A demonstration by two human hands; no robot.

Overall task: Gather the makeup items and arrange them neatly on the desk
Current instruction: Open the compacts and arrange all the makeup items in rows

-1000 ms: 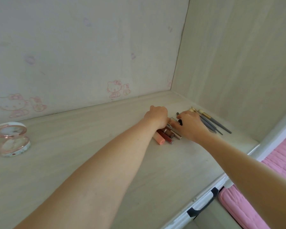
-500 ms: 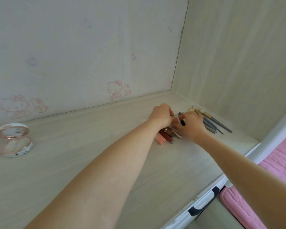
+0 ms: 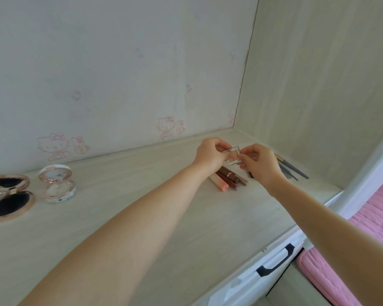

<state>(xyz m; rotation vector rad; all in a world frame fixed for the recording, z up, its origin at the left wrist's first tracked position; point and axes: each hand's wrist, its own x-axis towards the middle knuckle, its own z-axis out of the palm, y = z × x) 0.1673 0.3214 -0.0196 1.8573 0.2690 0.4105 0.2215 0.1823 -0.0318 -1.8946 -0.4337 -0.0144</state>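
Pinching the small clear square-edged case [image 3: 232,156] centre-right, left hand [image 3: 208,154] and right hand [image 3: 260,165] should lower it level beside the brown lip tubes [image 3: 229,176].

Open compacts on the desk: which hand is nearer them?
Left. The left hand is on the compacts' side; the right hand is farther, toward the pencils.

landmark: the row of lip tubes [image 3: 228,176], lying side by side on the tabletop [image 3: 124,217] toward its right rear
hands: left hand [image 3: 209,154] and right hand [image 3: 260,165] just above the tubes, a small clear piece [image 3: 232,156] held between them
brushes [image 3: 293,168]: right of the tubes, beside the side panel
small compact [image 3: 58,184]: far left of the tubes, lid raised
large compact [image 3: 8,196]: left of the small compact
drawer handle [image 3: 275,260]: below the tabletop's front edge, right of the tubes
bed [image 3: 376,217]: lower right
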